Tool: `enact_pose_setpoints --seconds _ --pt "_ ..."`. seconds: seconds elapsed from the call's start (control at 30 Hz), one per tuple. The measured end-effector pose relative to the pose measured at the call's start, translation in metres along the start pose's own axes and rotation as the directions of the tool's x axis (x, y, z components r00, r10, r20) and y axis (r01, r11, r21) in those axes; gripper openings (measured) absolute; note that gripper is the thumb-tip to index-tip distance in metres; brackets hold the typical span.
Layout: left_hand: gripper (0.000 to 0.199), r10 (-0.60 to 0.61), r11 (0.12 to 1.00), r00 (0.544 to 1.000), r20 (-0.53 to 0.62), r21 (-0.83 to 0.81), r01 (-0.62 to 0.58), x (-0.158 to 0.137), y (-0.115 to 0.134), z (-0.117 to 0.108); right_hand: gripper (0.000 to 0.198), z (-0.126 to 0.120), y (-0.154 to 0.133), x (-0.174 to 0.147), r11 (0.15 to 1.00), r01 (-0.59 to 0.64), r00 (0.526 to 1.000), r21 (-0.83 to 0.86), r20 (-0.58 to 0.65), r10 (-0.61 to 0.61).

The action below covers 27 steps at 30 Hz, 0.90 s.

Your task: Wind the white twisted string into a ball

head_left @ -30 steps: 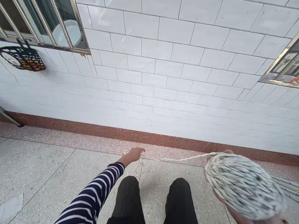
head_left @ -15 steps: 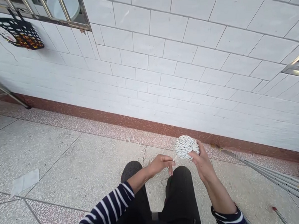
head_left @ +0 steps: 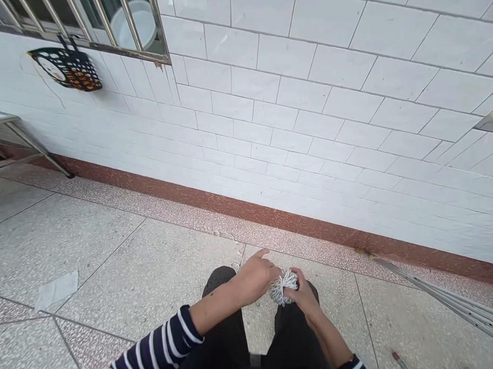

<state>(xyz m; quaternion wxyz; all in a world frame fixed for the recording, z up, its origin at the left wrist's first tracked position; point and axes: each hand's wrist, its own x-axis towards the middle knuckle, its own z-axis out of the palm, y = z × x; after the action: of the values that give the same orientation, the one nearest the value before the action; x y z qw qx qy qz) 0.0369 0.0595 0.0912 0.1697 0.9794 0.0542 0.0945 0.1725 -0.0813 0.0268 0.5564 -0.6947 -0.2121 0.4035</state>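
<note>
A ball of white cord with dark flecks is between my hands, just above my knees. My right hand is closed around its right side, thumb in front and fingers over the top. At the ball's left edge, my left hand shows its back, with one finger stretched out and the others curled against the cord. Its fingertips are partly hidden. A loose length of the cord trails over the floor beyond my left knee.
A tiled wall rises ahead. A black basket hangs from the window bars. At left stands a metal-legged table; a pale sheet lies on the floor. Metal poles lie at right.
The ball has come down and left, nearer my knees, and has turned in my right hand. My left hand has moved from pinching the cord's strand to the ball's side.
</note>
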Motion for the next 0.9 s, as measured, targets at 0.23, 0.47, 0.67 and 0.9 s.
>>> enact_pose_setpoints --seconds 0.23,0.47,0.67,0.9 --pt "0.026 -0.082 0.985 0.997 0.007 -0.152 0.082 -0.011 -0.017 0.038 0.063 0.011 0.026 -0.044 0.797 -0.311 0.935 0.518 0.319 0.158" --pt "0.031 -0.285 0.792 0.954 0.098 -0.537 0.292 -0.034 -0.012 0.078 0.066 -0.007 0.021 -0.056 0.731 -0.309 0.929 0.609 0.359 0.093" --pt "0.021 -0.387 0.578 0.878 0.28 -0.669 0.468 -0.047 0.015 0.112 0.087 -0.035 0.003 -0.033 0.806 -0.031 0.999 0.591 0.002 0.036" --pt "0.027 -0.299 0.787 0.921 0.25 -0.48 0.386 -0.057 0.021 0.139 0.065 -0.056 0.009 0.003 0.983 0.151 0.908 -0.105 -0.377 -0.18"
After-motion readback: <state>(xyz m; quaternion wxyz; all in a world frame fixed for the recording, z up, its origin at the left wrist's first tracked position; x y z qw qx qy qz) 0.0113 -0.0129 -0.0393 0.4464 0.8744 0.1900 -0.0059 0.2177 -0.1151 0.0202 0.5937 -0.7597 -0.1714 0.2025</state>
